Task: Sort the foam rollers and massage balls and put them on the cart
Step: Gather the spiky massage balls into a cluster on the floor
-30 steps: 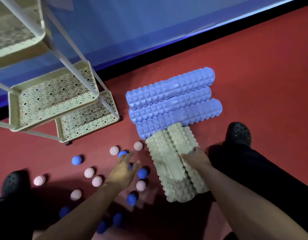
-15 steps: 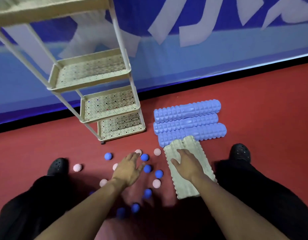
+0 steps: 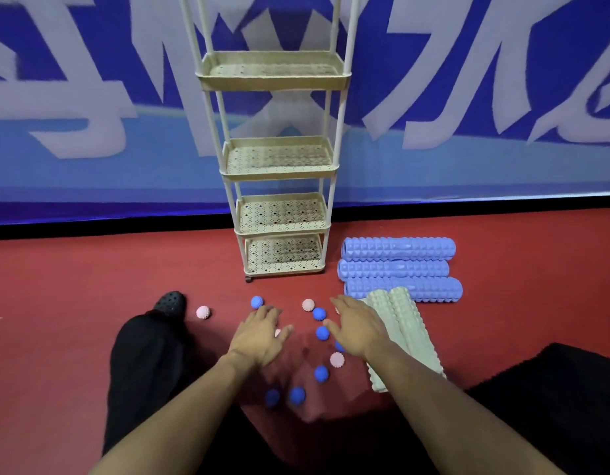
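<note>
A tall cream cart (image 3: 279,173) with several bare perforated shelves stands on the red floor against the wall. Three blue foam rollers (image 3: 397,269) lie side by side to its right. Two cream foam rollers (image 3: 404,323) lie in front of them, partly under my right forearm. Several blue spiky balls (image 3: 322,333) and pink spiky balls (image 3: 337,359) are scattered between my hands. My left hand (image 3: 260,334) hovers with fingers spread over the balls, holding nothing. My right hand (image 3: 356,325) reaches flat over the balls beside the cream rollers, empty.
A blue banner wall (image 3: 91,114) runs behind the cart. My legs in black trousers flank the balls, with a black shoe (image 3: 169,302) at the left. One pink ball (image 3: 203,312) lies apart near that shoe.
The view has tilted up, so the whole cart shows. My right hand has come off the cream rollers and moved left over the balls. My left hand stays above the balls.
</note>
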Motion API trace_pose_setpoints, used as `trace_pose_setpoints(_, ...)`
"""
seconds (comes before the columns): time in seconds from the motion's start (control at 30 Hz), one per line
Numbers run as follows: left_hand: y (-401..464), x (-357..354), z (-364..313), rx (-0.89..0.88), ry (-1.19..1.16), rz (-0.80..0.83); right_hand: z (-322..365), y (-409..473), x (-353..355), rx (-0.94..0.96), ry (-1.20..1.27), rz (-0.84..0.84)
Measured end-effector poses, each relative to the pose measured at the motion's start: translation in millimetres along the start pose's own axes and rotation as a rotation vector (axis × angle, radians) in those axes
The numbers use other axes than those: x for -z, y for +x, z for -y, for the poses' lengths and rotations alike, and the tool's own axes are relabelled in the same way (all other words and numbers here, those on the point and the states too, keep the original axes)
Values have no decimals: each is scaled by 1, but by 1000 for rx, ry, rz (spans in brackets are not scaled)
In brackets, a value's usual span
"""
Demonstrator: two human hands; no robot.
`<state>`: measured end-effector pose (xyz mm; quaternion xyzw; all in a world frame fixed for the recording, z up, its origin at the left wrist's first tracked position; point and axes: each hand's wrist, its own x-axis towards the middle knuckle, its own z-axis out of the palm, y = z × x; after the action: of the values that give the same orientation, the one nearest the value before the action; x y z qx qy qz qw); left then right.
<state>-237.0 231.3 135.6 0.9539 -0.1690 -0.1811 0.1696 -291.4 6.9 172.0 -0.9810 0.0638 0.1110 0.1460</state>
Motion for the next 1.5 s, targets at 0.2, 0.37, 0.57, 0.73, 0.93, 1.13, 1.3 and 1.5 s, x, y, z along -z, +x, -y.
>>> trace_pose_setpoints(0.2,-6,9,5,-17,-14,-19,16,0,9,6,-38,-9)
trace_pose_setpoints(0.37,-17,20,6,-27,-22,-60,25,-3,16,34,-74,-1)
trace_pose_setpoints(0.57,-27,47,14,-12,-17,-195,50,15,38,155,-121,-49)
trace_pose_setpoints(0.73,-18,72,21,18,24,-212,61,43,48,200,-113,-51)
trace_pose_setpoints(0.93,20,80,37,50,102,-148,45,90,37,219,-121,-8)
trace_pose_setpoints(1.13,80,64,64,113,85,-52,30,154,9,191,-113,124)
trace_pose_setpoints(1.3,113,54,73,124,79,20,21,176,-16,113,-96,258)
trace_pose_setpoints(1.5,136,20,91,106,77,93,22,193,-66,133,-81,360)
